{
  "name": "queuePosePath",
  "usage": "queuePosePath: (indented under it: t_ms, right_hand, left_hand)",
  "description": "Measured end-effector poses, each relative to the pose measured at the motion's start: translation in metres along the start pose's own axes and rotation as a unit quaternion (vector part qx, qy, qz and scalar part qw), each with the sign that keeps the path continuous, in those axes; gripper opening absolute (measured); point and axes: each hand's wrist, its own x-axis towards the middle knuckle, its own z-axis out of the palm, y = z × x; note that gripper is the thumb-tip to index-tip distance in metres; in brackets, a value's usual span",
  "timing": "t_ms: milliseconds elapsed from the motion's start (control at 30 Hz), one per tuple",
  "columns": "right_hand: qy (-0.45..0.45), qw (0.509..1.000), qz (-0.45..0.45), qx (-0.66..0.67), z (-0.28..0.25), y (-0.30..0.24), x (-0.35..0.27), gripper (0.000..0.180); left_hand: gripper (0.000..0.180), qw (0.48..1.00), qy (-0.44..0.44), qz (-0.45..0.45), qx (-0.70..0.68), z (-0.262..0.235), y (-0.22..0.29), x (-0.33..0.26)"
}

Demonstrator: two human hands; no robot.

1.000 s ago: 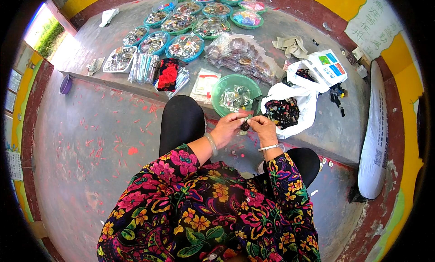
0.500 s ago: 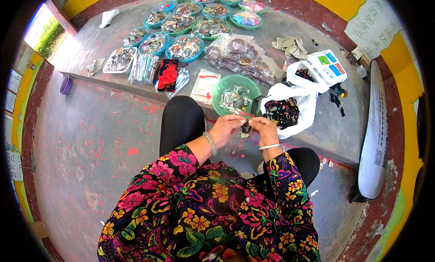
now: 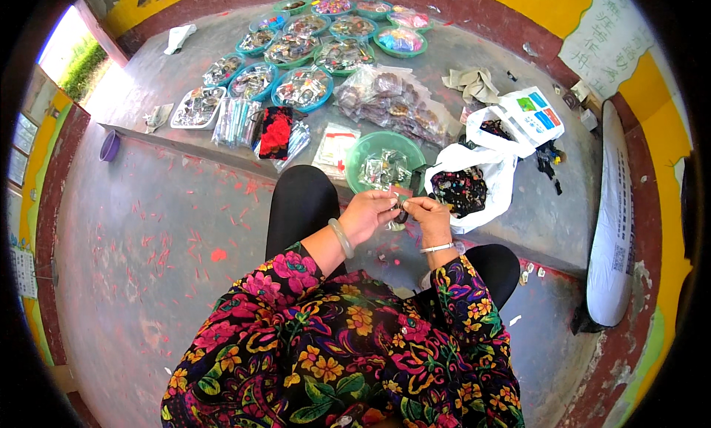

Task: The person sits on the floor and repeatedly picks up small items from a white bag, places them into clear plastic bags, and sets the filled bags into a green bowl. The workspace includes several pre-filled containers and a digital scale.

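Observation:
Between my two hands is a small clear plastic bag (image 3: 401, 193) with a reddish strip along its top. A small dark item (image 3: 402, 215) shows at the bag, too small to name. My left hand (image 3: 368, 215) pinches the bag from the left, and my right hand (image 3: 429, 217) is closed at its right side, fingertips close to the dark item. Just beyond my hands stands a green basin (image 3: 354, 163) holding several small clear packets (image 3: 385, 167). To its right, an open white plastic bag (image 3: 503, 184) holds a tangle of black, colour-flecked pieces (image 3: 459, 190).
Several basins (image 3: 302, 104) of packaged small goods cover the raised ledge (image 3: 167, 67). Nearer lie clear bags of brown beads (image 3: 400, 102), bundled packets (image 3: 237, 124) and a red-and-black cloth piece (image 3: 276, 134). A long wrapped roll (image 3: 612, 221) leans at the right wall.
The reddish strip has turned from lying across to standing more upright between my fingers. My hands have shifted slightly, and the right fingers have moved in at the dark item.

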Motion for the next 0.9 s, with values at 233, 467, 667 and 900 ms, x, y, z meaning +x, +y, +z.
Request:
queuePosePath:
  t_ms: [233,467,667,900]
  right_hand:
    - [0.036,0.999,-0.013,0.013,0.003,0.003,-0.001,0.006]
    - [0.068,0.987,-0.006,0.143,0.018,0.001,-0.003,0.005]
    - [0.06,0.983,-0.023,0.17,0.023,-0.012,-0.004,0.003]
    - [0.069,0.989,-0.014,0.132,0.019,-0.014,-0.006,0.011]
  left_hand:
    - [0.009,0.998,0.016,0.048,0.024,0.004,-0.006,-0.004]
    - [0.008,0.996,-0.011,0.042,-0.076,0.002,-0.004,-0.003]
    - [0.003,0.992,-0.053,0.011,-0.111,-0.004,0.007,-0.002]
    - [0.01,0.989,-0.1,0.016,-0.109,0.001,0.01,-0.002]
